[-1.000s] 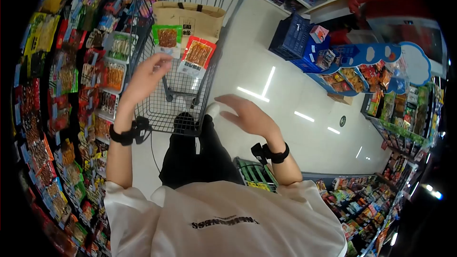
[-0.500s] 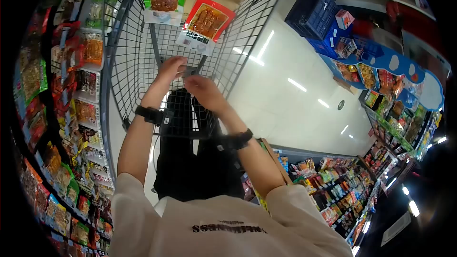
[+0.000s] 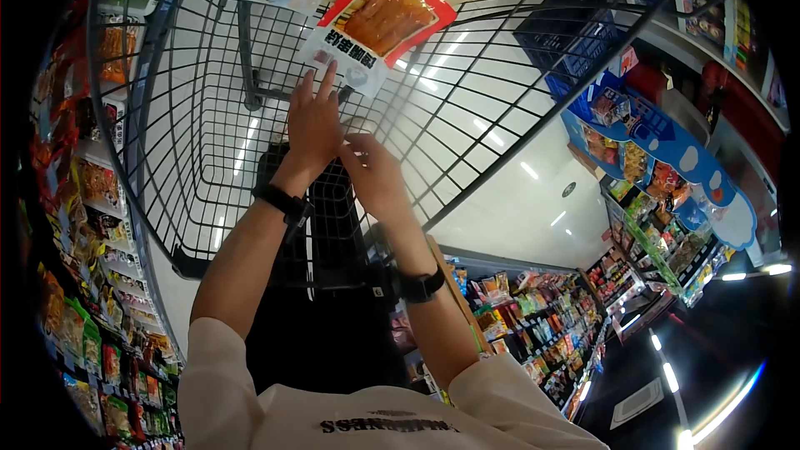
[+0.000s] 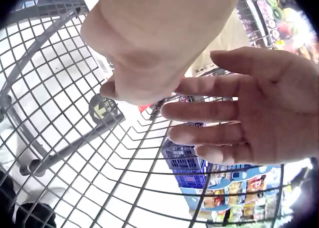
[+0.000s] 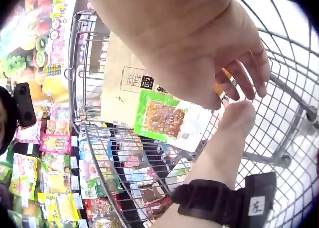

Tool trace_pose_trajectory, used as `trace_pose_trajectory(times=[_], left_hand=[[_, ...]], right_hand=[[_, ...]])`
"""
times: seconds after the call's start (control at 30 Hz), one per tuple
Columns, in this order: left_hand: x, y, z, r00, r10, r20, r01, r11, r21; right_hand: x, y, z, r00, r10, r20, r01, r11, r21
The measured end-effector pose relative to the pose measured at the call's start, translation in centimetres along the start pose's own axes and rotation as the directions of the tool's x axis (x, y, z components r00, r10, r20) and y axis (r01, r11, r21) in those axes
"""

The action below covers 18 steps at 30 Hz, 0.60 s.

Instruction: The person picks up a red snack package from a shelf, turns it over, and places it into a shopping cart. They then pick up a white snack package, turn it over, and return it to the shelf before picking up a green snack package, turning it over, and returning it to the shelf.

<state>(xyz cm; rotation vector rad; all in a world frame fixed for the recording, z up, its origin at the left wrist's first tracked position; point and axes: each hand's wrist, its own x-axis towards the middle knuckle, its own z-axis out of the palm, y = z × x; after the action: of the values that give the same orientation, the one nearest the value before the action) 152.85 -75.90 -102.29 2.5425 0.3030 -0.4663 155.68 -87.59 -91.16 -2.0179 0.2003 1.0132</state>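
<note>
Wire shopping cart (image 3: 187, 265) in front of the body; both hands are over its basket. My left hand (image 3: 317, 133) reaches forward with fingers stretched, fingertips right at the lower white edge of a red-bordered snack packet (image 3: 392, 17). Just behind it, my right hand (image 3: 377, 179) is close to the left wrist, its fingers relaxed and holding nothing. The left wrist view shows the right hand (image 4: 264, 108) palm-on with spread fingers. A green-bordered packet (image 5: 164, 119) leans against a brown paper bag (image 5: 119, 78) at the cart's far end.
Shelves of packaged snacks (image 3: 92, 342) line the left side, close to the cart. Right of it are a dark blue crate (image 3: 562, 29) and a blue cloud-patterned display (image 3: 692, 171). More snack shelves (image 3: 533, 317) stand behind at the right. Black straps (image 5: 214, 203) circle both wrists.
The cart and its packets have come nearer in the head view. Both hands, first apart, have come together over the basket; the left has moved to the red-bordered packet's lower edge.
</note>
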Motion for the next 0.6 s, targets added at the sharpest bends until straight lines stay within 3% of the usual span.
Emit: trace_pose_trajectory(times=[0.17,0.37,0.6], left_hand=[[0.5,-0.3,1.7,0.998,0.03,-0.054,-0.028,0.999,0.043],[1.1,-0.7,1.9,1.0,0.019,0.025,-0.018,1.0,-0.007],[0.5,1.9,-2.6,0.999,0.002,-0.044,-0.005,0.998,-0.07]], right_hand=[[0.0,1.4,-0.1,0.999,0.052,-0.015,-0.053,0.997,-0.054],[0.0,1.7,0.1,0.997,0.068,-0.023,-0.068,0.997,-0.027],[-0.4,-0.5,-0.5,0.996,0.007,-0.089,0.003,0.993,0.114]])
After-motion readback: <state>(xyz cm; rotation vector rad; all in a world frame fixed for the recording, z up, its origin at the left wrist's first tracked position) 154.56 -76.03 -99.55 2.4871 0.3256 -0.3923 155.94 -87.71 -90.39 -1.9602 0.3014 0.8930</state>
